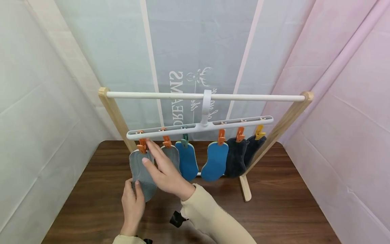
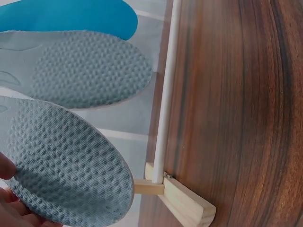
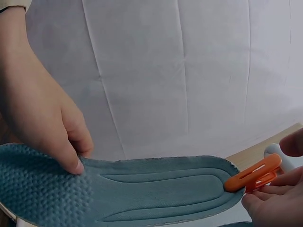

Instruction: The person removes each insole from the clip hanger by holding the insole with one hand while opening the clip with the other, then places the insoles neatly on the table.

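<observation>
A grey-blue insole (image 1: 143,176) with a dimpled end hangs at the far left from an orange clip (image 3: 255,172). My left hand (image 1: 133,203) pinches its lower left edge between thumb and fingers, as the left wrist view also shows. My right hand (image 1: 169,173) reaches across the insole's front, its fingertips touching the clip. The thumb stands apart from the clip in the right wrist view. Behind that hand hangs a second grey insole (image 2: 94,68), partly hidden in the head view. The clips hang from a white hanger (image 1: 164,132), tilted lower on the left.
Blue insoles (image 1: 214,161) and dark insoles (image 1: 236,157) hang farther right on more clips. The hanger's hook loops over the white rod (image 1: 152,96) of a wooden rack (image 1: 277,135). The rack stands on a brown wood-grain table (image 1: 289,203), with pale curtains (image 1: 344,135) around.
</observation>
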`<state>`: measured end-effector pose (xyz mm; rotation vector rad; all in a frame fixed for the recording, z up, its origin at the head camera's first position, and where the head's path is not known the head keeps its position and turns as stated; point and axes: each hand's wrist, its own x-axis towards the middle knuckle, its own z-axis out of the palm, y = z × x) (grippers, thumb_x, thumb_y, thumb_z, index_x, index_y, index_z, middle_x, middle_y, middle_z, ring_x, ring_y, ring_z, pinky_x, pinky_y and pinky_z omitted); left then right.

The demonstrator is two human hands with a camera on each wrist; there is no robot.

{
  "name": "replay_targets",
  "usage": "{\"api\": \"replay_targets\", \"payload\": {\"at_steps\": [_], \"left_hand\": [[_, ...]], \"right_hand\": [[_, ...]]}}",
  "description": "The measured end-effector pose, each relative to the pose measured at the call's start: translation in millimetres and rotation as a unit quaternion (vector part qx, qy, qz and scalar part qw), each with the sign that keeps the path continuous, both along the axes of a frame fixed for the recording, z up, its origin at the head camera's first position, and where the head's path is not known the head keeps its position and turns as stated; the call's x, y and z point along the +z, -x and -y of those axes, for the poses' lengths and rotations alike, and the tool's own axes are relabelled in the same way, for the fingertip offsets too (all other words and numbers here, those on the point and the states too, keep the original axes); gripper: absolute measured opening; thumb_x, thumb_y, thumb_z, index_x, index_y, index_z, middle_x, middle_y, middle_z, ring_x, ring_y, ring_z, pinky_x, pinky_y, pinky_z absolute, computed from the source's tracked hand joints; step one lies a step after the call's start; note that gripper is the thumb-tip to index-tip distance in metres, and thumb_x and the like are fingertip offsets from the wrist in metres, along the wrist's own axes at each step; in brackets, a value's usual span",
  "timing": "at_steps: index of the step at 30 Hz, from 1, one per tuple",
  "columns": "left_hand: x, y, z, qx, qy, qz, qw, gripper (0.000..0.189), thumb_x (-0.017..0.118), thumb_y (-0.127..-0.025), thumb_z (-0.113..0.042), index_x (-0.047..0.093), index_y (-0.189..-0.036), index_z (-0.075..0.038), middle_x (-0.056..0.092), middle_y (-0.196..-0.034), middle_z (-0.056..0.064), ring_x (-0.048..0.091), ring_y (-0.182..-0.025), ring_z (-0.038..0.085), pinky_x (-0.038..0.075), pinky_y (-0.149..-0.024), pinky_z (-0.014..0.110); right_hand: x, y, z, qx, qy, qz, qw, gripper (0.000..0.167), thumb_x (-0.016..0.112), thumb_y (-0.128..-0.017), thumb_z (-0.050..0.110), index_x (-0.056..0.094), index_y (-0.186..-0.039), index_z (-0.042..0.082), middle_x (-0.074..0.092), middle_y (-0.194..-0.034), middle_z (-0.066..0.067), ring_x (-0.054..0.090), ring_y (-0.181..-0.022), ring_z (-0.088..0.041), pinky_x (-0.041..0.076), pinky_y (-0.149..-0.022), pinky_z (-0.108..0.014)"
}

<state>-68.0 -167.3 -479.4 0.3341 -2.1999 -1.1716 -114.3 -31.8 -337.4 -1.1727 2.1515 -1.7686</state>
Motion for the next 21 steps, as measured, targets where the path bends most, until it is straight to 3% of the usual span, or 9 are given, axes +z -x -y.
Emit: {"api": "replay_targets", "payload": {"at_steps": [4, 11, 21], "left_hand": [[0.3, -1.4, -0.8, -0.001, 0.001, -0.004, 1.0, 0.023, 0.044, -0.099, -0.004, 0.051, -0.112, 0.014, 0.06, -0.1, 0.03, 0.06, -0.087, 0.044, 0.044, -0.069, 0.051], [-0.1, -2.9, -2.7, 0.0, 0.001, -0.013, 0.9999, 0.021, 0.044, -0.099, -0.003, 0.051, -0.111, 0.013, 0.06, -0.101, 0.031, 0.06, -0.09, 0.046, 0.044, -0.07, 0.055], [1.5, -3.2, -2.3, 0.004, 0.0, -0.003, 1.0, 0.022, 0.043, -0.1, -0.005, 0.05, -0.112, 0.012, 0.059, -0.101, 0.03, 0.06, -0.089, 0.044, 0.045, -0.07, 0.053]], "right_hand": [[-1.2, 4.1, 4, -0.004, 0.03, 0.018, 0.9994, 0.056, 0.041, -0.103, 0.014, 0.016, -0.152, 0.006, 0.015, -0.16, -0.005, 0.02, -0.146, -0.015, 0.024, -0.118, -0.033], [-1.5, 11.9, 13, 0.018, 0.104, 0.004, 0.9944, 0.053, 0.043, -0.102, 0.007, 0.025, -0.151, 0.01, 0.028, -0.156, -0.006, 0.032, -0.142, -0.019, 0.033, -0.113, -0.03], [-3.5, 17.2, 20, -0.005, 0.165, 0.07, 0.9837, 0.046, 0.053, -0.098, 0.008, 0.041, -0.143, 0.003, 0.043, -0.146, -0.015, 0.043, -0.136, -0.023, 0.042, -0.106, -0.027]]}}
